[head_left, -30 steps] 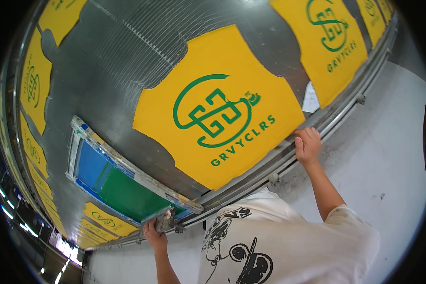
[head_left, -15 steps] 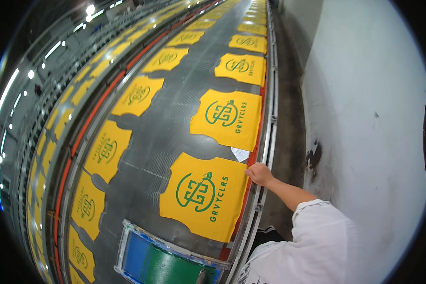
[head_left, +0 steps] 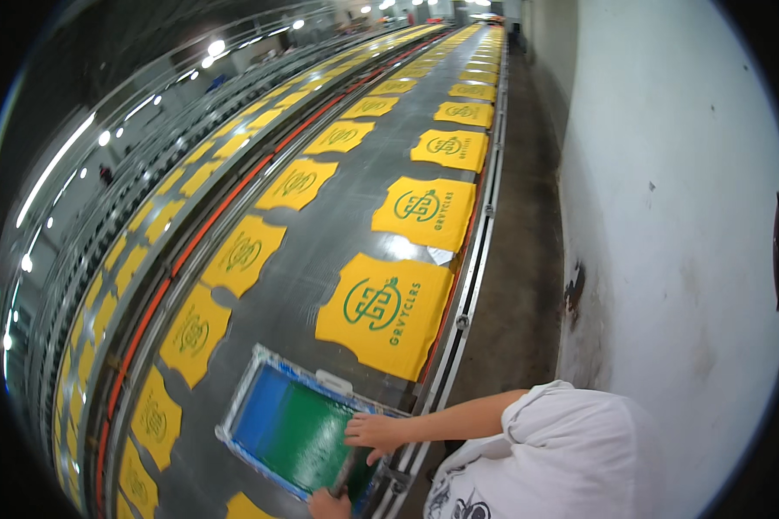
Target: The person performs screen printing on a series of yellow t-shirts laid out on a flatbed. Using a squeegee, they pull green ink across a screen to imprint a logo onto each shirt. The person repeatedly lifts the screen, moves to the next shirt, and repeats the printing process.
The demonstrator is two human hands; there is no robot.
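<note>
At the bottom of the view my left hand point(head_left: 329, 504) is closed around the lower end of a squeegee point(head_left: 346, 474), which lies over green ink in a screen printing frame point(head_left: 255, 374). My right hand point(head_left: 376, 433) reaches over the frame's right side, fingers apart, just above the upper end of the squeegee. The frame has a pale, ink-stained rim and a blue and green mesh. Just beyond it lies a flat yellow fabric panel point(head_left: 385, 316) with a green printed design. Part of my left hand is cut off by the lower edge.
Two rows of yellow panels point(head_left: 234, 253) run along the long dark table point(head_left: 290, 294). A metal rail point(head_left: 472, 294) borders its right edge, with a walkway point(head_left: 515, 285) and a white wall point(head_left: 658, 216) beside it. Another table with yellow panels point(head_left: 123, 268) stands left.
My right hand has left the table edge beside the near panel and come back over the printing frame. My left hand has come into view on the squeegee. The view has shifted.
</note>
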